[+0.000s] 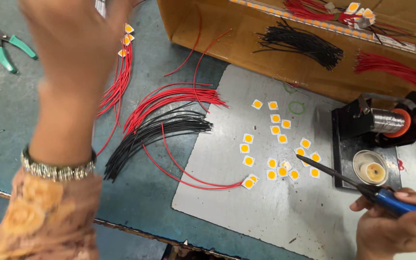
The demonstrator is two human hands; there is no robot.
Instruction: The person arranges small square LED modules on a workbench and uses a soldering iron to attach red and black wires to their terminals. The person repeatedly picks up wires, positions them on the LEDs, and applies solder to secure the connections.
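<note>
On the bench: teal top (169, 62), cardboard box (246, 48) along 12–2 o'clock edge.
Mat: grey sheet (275, 212) from centre to 5 o'clock; its near edge sits close to bench front edge, bare stretch at 6 o'clock.
L hand: left hand (73, 43) raised at 10–11 o'clock, blurred, fingers spread, holds nothing I can see; bracelet (58, 169) on wrist.
R hand: right hand (396, 226) at 4–5 o'clock, closed round blue handle of soldering iron (343, 180); tip points to 10 o'clock, just beside the chips.
Wires: red wires (169, 98) and black wires (155, 132) fanned at 9 o'clock of mat, ends lapping its left edge.
Stand: solder spool holder (381, 123) at 3 o'clock, on mat's right edge.
Cutters: green pliers (6, 45) far at 10 o'clock.
Chips: LED chips (275, 144) w/ yellow centres, scattered mid-mat; one (249, 182) on a red lead.
</note>
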